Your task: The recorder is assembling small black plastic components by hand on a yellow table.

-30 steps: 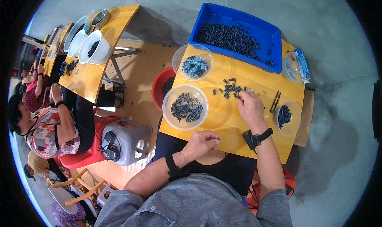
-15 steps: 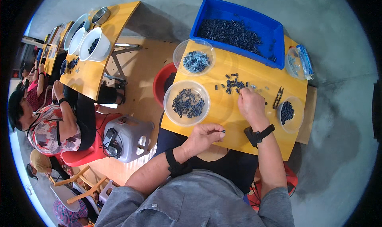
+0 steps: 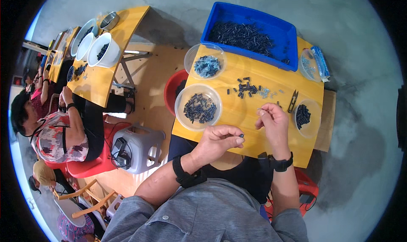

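Observation:
Between the thumb and forefinger of my left hand [image 3: 217, 143] is a small black cylindrical piece [image 3: 241, 135], held over the table's near edge. My right hand [image 3: 274, 122] is closed in a pinch to its right; a tiny pale bit shows at the fingertips, too small to name. Beyond the hands lies a loose pile of black cylindrical pieces [image 3: 248, 88], with small clear pieces [image 3: 266, 92] beside it. A clear round tub [image 3: 178, 120] of black pieces stands past my left hand. Thread snips [image 3: 293, 101] lie beyond my right hand.
On the yellow table [image 3: 237, 115] stand a blue bin [image 3: 254, 57] of black pieces, a tub [image 3: 190, 57] with pale-blue bits, a right-hand tub [image 3: 313, 127] and a blue packet [image 3: 321, 63]. A red basin [image 3: 169, 91] is at left. A person [image 3: 59, 132] sits at another table.
My right hand has drawn back from the loose pile toward me and is now nearer my left hand. The left hand has shifted slightly, still holding the black piece.

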The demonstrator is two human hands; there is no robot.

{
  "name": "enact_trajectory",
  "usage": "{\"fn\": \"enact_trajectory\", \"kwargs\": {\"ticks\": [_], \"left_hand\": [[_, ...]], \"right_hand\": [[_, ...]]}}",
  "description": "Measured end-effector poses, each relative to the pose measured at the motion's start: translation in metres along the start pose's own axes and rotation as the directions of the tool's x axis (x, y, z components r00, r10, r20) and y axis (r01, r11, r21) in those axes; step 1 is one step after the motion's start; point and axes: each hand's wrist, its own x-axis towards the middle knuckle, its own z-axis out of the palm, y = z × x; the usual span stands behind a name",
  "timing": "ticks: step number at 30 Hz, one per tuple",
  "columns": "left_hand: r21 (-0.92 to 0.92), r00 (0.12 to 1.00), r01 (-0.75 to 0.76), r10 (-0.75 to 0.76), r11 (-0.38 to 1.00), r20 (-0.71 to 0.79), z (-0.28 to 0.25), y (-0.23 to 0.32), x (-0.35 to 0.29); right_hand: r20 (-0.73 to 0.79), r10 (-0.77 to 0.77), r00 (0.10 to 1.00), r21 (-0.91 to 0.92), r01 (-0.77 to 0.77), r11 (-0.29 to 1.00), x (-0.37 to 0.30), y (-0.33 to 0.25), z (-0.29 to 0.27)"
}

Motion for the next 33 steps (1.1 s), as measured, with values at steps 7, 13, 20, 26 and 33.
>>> {"fn": "enact_trajectory", "kwargs": {"ticks": [7,13,20,26,33], "left_hand": [[0.075,1.0,-0.007,0.007,0.997,0.01,0.011,0.014,-0.012],[-0.012,1.0,0.01,-0.01,1.0,0.016,0.013,0.014,-0.021],[-0.026,0.999,0.028,-0.027,0.999,0.035,0.009,0.013,-0.022],[-0.017,0.999,0.028,-0.027,0.999,0.044,0.009,0.015,-0.022],[-0.029,0.996,0.041,-0.039,0.999,0.074,0.006,0.011,-0.017]], "right_hand": [[0.078,-0.077,0.994,0.155,0.065,0.986,-0.043,-0.025,0.004],[0.168,-0.126,0.978,0.18,0.095,0.979,-0.072,-0.039,0.008],[0.208,-0.276,0.938,0.06,0.269,0.961,-0.078,-0.04,0.014],[0.235,-0.292,0.927,0.06,0.286,0.956,-0.076,-0.036,0.016],[0.252,-0.248,0.935,0.068,0.238,0.969,-0.073,-0.038,0.016]]}}
